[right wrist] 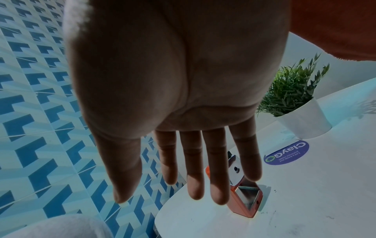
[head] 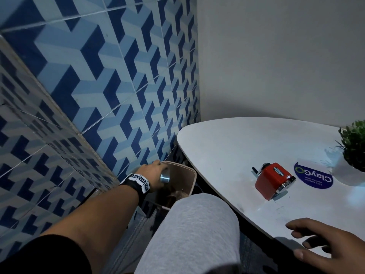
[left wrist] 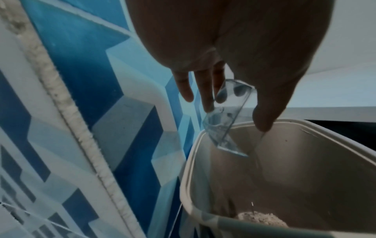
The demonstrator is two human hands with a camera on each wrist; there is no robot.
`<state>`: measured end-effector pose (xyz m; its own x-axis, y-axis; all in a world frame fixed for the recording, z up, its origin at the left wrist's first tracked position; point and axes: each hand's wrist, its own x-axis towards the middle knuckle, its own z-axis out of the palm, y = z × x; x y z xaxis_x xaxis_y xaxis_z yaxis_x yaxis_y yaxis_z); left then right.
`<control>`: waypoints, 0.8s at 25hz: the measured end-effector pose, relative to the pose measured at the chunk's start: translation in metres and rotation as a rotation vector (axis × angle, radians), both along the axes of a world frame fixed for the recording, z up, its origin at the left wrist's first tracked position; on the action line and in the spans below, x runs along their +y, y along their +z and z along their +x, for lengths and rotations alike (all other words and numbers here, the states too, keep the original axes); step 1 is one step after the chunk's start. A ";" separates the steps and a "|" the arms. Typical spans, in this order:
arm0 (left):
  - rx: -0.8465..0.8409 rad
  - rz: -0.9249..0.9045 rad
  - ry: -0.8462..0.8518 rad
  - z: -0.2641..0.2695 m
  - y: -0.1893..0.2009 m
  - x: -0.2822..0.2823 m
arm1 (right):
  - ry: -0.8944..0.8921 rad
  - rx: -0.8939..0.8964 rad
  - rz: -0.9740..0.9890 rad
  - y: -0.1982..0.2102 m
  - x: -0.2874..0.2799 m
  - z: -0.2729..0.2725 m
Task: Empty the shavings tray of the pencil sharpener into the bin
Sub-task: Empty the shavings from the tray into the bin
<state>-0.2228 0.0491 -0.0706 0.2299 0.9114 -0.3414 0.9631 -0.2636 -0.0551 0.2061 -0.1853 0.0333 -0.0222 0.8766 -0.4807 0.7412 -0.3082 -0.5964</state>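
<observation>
While the left hand (head: 153,171) tips the clear tray (left wrist: 225,119) over the bin (head: 189,171), the right hand (head: 331,242) spreads empty.

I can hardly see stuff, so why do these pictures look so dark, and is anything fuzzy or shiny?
Head view: dim, with pale glare on the table near the blurred plant. Left wrist view: the left hand is a dark, soft shape; the clear tray glints over the bin. Right wrist view: the right hand is shadowed, while the tabletop looks washed out and the floor tiles look curved.

The plant (head: 355,149) is cut by the head view's right edge; its pot (head: 347,175) is blown out.
</observation>
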 end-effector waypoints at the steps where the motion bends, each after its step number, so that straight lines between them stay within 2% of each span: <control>1: -0.005 -0.007 0.002 -0.001 0.000 -0.001 | -0.006 -0.003 0.016 -0.004 0.000 0.002; 7: 0.015 0.009 -0.022 -0.003 -0.004 0.000 | -0.020 -0.001 0.001 -0.005 0.004 -0.002; 12: -0.040 0.018 -0.002 -0.003 0.005 -0.004 | -0.012 0.005 0.039 -0.007 0.007 -0.003; 14: -0.154 0.016 0.079 0.002 0.016 -0.005 | -0.001 -0.003 0.045 -0.007 0.010 -0.002; 17: -0.479 0.046 0.206 0.021 0.049 -0.004 | -0.007 0.022 0.066 -0.001 0.012 -0.005; 20: -0.826 0.131 0.141 0.067 0.104 -0.003 | -0.042 0.095 0.129 0.006 0.013 -0.008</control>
<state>-0.1558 0.0464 0.0333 0.2399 0.9708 -0.0036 0.7308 -0.1781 0.6589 0.1985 -0.1725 0.0397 -0.0240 0.9322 -0.3611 0.6673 -0.2540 -0.7001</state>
